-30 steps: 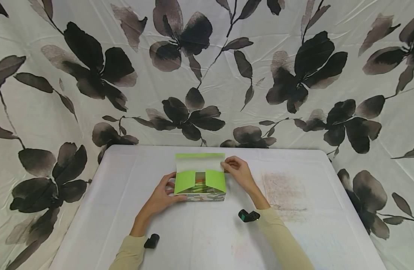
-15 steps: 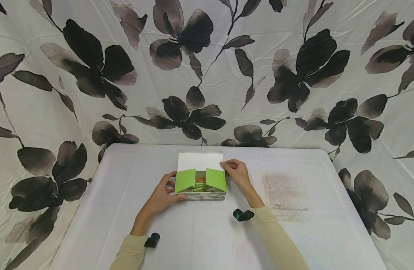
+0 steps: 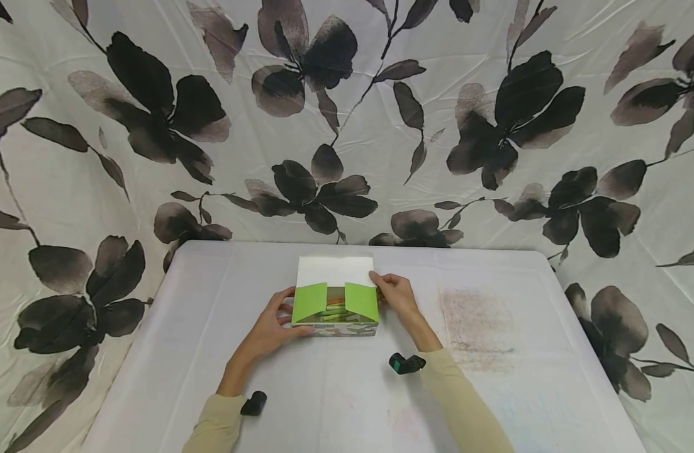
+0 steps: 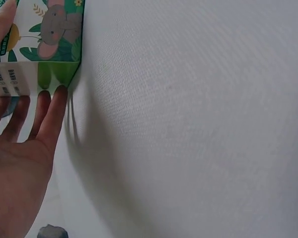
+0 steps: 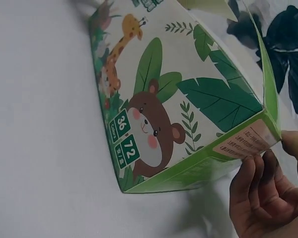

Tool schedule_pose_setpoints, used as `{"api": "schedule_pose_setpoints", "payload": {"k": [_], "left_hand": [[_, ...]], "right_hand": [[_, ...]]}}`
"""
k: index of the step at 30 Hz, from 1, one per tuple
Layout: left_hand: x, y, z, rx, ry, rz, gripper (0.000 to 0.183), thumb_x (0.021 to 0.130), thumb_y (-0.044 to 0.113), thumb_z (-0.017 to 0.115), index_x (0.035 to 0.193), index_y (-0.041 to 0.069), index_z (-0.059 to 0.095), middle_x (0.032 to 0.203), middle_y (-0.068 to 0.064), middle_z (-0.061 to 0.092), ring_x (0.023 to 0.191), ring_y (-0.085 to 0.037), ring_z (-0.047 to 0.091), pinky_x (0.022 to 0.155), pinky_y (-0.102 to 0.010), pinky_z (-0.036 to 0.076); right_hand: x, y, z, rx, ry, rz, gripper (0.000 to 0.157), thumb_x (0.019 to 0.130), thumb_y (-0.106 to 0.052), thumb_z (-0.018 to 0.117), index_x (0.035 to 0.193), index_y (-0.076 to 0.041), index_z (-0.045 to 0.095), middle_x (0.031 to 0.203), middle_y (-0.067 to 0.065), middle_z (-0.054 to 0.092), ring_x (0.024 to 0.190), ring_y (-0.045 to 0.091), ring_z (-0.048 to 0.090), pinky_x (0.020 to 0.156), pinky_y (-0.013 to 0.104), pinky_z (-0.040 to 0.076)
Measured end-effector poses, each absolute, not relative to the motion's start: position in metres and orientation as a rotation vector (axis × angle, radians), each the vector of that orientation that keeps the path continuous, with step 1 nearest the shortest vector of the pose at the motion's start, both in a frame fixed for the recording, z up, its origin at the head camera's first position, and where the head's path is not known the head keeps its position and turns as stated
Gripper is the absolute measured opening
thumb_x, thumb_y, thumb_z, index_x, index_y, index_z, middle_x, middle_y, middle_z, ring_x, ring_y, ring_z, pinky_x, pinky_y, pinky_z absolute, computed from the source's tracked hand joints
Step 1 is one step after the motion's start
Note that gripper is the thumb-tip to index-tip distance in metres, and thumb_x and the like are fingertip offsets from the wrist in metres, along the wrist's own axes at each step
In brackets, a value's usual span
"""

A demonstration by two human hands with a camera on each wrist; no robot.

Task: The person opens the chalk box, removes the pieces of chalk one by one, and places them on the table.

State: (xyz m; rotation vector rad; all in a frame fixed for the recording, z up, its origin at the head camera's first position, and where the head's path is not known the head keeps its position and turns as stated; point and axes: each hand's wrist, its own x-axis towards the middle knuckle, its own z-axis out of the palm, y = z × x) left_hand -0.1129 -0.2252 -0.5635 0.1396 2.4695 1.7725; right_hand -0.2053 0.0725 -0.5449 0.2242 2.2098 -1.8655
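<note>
A printed cardboard box sits on the table in the head view, its top lid folded back with the white inside showing. Two bright green side flaps partly cover the opening, and several green and orange sticks show between them. My left hand grips the box's left end, thumb on the front face and fingers along the end panel. At the back right corner, my right hand pinches the box's edge, thumb up by the lid and curled fingers against the end panel.
A white cloth covers the table, with a reddish-brown smudge on the right. Behind its far edge hangs a floral curtain. A black device is at the right wrist, another device at the left.
The lid's green edge has dropped out of sight as the lid tilted back, showing more white. My right hand has shifted slightly towards me; my left hand keeps its grip.
</note>
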Motion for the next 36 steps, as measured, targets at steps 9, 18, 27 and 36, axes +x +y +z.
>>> {"api": "schedule_pose_setpoints", "payload": {"k": [9,18,27,36], "left_hand": [[-0.103,-0.225,-0.555,0.111,2.557,1.728,0.103,0.080,0.025,0.092,0.160,0.012,0.030,0.151,-0.016,0.039,0.122,-0.033,0.053,0.102,-0.051,0.050],[-0.092,-0.220,-0.548,0.135,2.834,1.695,0.087,0.083,0.027,0.089,0.152,0.005,0.042,0.148,-0.015,0.046,0.126,-0.031,0.049,0.108,-0.051,0.044],[-0.083,-0.204,-0.552,0.160,3.032,1.718,0.066,0.082,0.015,0.089,0.139,0.001,0.058,0.133,-0.016,0.055,0.114,-0.033,0.055,0.096,-0.053,0.047],[-0.079,-0.191,-0.557,0.106,3.081,1.788,0.049,0.083,0.009,0.087,0.127,0.001,0.066,0.122,-0.016,0.060,0.100,-0.029,0.062,0.086,-0.045,0.053]], "right_hand": [[-0.191,0.074,-0.538,0.006,2.394,-1.903,0.042,0.097,-0.042,0.072,0.113,-0.003,0.069,0.094,0.010,0.070,0.083,0.025,0.069,0.078,0.041,0.060],[-0.169,0.078,-0.539,-0.464,2.577,-1.941,0.046,0.096,-0.025,0.077,0.130,0.002,0.061,0.125,0.014,0.062,0.112,0.029,0.063,0.098,0.043,0.054],[-0.145,0.081,-0.550,-0.819,2.744,-1.785,0.051,0.085,-0.019,0.086,0.128,-0.006,0.062,0.129,0.008,0.059,0.120,0.031,0.058,0.101,0.045,0.051],[-0.135,0.079,-0.559,-0.869,2.823,-1.729,0.047,0.083,-0.015,0.088,0.122,-0.005,0.065,0.125,0.009,0.059,0.118,0.027,0.054,0.094,0.041,0.052]]}}
